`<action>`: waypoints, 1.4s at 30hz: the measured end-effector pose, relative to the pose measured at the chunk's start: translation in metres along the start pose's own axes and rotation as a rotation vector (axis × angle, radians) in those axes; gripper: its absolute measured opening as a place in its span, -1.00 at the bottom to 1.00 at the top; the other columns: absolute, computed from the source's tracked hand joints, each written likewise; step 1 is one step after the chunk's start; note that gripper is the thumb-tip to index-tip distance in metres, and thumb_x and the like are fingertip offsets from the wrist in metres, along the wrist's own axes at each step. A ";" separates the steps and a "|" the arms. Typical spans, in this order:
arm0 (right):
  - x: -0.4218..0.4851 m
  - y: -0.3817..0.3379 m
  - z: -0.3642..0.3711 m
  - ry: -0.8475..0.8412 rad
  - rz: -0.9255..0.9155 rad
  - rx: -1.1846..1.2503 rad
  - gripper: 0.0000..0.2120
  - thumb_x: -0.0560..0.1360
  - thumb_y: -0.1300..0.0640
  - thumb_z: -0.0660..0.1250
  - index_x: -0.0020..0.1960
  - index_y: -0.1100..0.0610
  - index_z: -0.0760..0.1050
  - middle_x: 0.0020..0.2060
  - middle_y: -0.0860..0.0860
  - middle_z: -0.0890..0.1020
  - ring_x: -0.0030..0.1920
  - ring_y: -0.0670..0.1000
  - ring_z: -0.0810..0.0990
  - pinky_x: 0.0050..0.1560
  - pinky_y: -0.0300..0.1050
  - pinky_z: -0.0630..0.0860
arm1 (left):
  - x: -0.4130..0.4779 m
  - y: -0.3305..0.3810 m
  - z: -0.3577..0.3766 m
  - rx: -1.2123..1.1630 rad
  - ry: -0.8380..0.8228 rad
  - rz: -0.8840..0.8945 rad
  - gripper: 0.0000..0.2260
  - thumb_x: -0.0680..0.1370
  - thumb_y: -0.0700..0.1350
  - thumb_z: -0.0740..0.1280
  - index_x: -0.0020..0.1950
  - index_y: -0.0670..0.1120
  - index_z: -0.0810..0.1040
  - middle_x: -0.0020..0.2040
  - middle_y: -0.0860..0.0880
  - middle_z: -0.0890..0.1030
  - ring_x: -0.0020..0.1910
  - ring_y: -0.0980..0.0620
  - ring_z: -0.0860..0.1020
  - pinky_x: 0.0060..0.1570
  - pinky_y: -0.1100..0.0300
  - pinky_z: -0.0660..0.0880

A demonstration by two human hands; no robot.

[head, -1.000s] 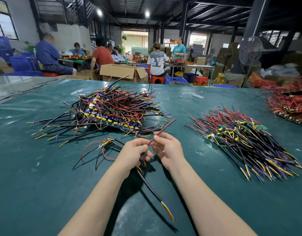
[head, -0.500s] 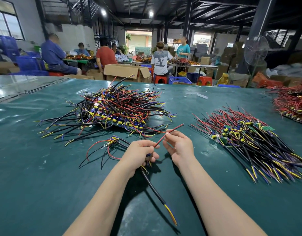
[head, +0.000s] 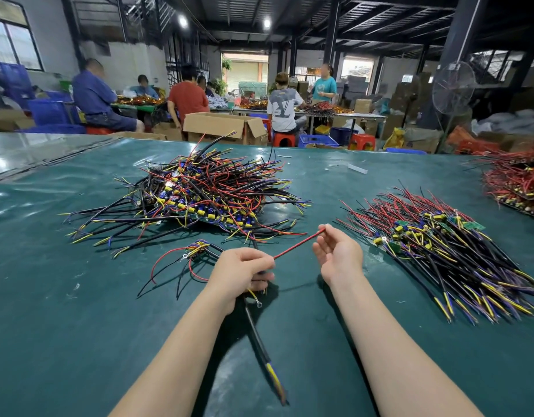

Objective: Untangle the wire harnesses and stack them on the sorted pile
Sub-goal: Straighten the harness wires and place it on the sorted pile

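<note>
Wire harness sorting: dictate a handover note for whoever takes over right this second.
The left hand grips one harness; the right hand pinches the tip of its red wire, which is held taut.
The tangled pile lies ahead on the left, the sorted pile on the right, and a loose harness by the left hand.
Done: many stacked. Left: stack this one, then the rest.

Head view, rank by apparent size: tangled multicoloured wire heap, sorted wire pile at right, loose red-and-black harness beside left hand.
1-2, unranked: tangled multicoloured wire heap and sorted wire pile, similar spread.
3: loose red-and-black harness, clearly smallest.
</note>
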State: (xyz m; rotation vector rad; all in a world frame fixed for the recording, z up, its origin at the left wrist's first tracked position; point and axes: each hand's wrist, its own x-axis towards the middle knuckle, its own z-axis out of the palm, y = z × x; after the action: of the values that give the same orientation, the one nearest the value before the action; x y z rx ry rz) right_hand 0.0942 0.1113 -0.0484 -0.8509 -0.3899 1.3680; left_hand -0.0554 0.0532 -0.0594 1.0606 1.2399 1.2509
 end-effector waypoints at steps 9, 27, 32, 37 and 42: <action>0.005 0.001 -0.004 0.051 0.161 0.165 -0.79 0.49 0.31 0.18 -0.32 0.25 0.41 -0.69 -0.03 0.46 -0.72 -0.16 0.36 -0.70 -0.40 0.30 | -0.002 0.002 -0.003 -0.073 -0.161 -0.049 -0.79 0.52 -0.27 0.30 -0.28 -0.10 0.61 -0.35 0.01 0.66 -0.39 0.14 0.62 -0.46 0.34 0.51; -0.029 0.037 0.019 -0.286 0.092 -0.357 -0.84 0.48 0.33 0.30 -0.27 0.20 0.50 -0.62 -0.08 0.51 -0.61 -0.20 0.45 -0.55 -0.37 0.44 | 0.005 -0.002 -0.003 -0.131 0.078 0.092 -0.83 0.47 -0.34 0.35 -0.31 -0.19 0.61 -0.44 -0.05 0.61 -0.42 -0.01 0.53 -0.26 0.21 0.51; -0.033 0.038 0.023 -0.281 0.069 -0.322 -0.81 0.45 0.40 0.33 -0.30 0.21 0.46 -0.62 -0.05 0.52 -0.61 -0.17 0.46 -0.53 -0.36 0.45 | 0.003 0.002 0.001 -0.251 0.095 0.086 -0.88 0.47 -0.37 0.33 -0.25 -0.26 0.57 -0.46 -0.03 0.62 -0.47 0.12 0.59 -0.38 0.35 0.56; -0.038 0.045 0.028 -0.211 0.023 -0.207 -0.80 0.44 0.43 0.31 -0.31 0.25 0.44 -0.65 -0.07 0.50 -0.63 -0.18 0.46 -0.55 -0.39 0.44 | 0.001 0.005 0.008 -0.413 0.166 0.057 -0.87 0.48 -0.39 0.30 -0.26 -0.27 0.53 -0.50 -0.01 0.60 -0.51 0.17 0.57 -0.44 0.38 0.53; -0.032 0.042 0.022 -0.268 0.128 -0.218 -0.80 0.47 0.41 0.29 -0.28 0.20 0.45 -0.61 -0.07 0.53 -0.61 -0.19 0.48 -0.53 -0.39 0.45 | 0.002 0.006 0.003 -0.379 0.128 -0.042 -0.86 0.49 -0.39 0.27 -0.26 -0.27 0.51 -0.48 -0.06 0.57 -0.49 0.09 0.58 -0.47 0.33 0.54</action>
State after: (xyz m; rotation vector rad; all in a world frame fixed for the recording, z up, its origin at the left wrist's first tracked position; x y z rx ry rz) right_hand 0.0434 0.0861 -0.0569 -0.8844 -0.7123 1.5845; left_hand -0.0532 0.0553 -0.0537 0.6858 1.0570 1.4687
